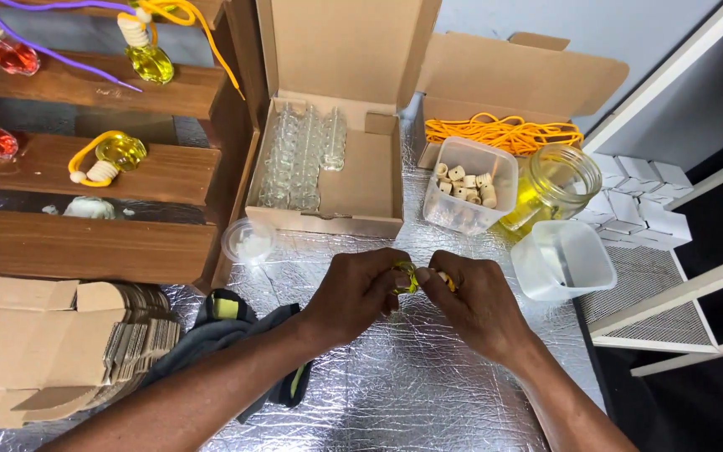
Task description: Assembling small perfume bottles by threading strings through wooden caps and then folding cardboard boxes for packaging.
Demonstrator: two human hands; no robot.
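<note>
My left hand [358,290] and my right hand [472,300] meet over the silver foil table [395,385]. Between their fingertips they pinch a small glass bottle of yellow liquid [406,276] with a yellow cord on it. The left fingers close around the bottle; the right fingers hold the cord end and a pale stopper beside it. Most of the bottle is hidden by my fingers.
An open cardboard box [378,180] of several clear small bottles stands behind. A second box [504,132] holds yellow cord. A tub of wooden stoppers [469,184], a jar of yellow liquid [552,184], an empty tub [564,259], a lid [248,241]. Wooden shelves [85,172] left with finished bottles; flat cartons [52,343].
</note>
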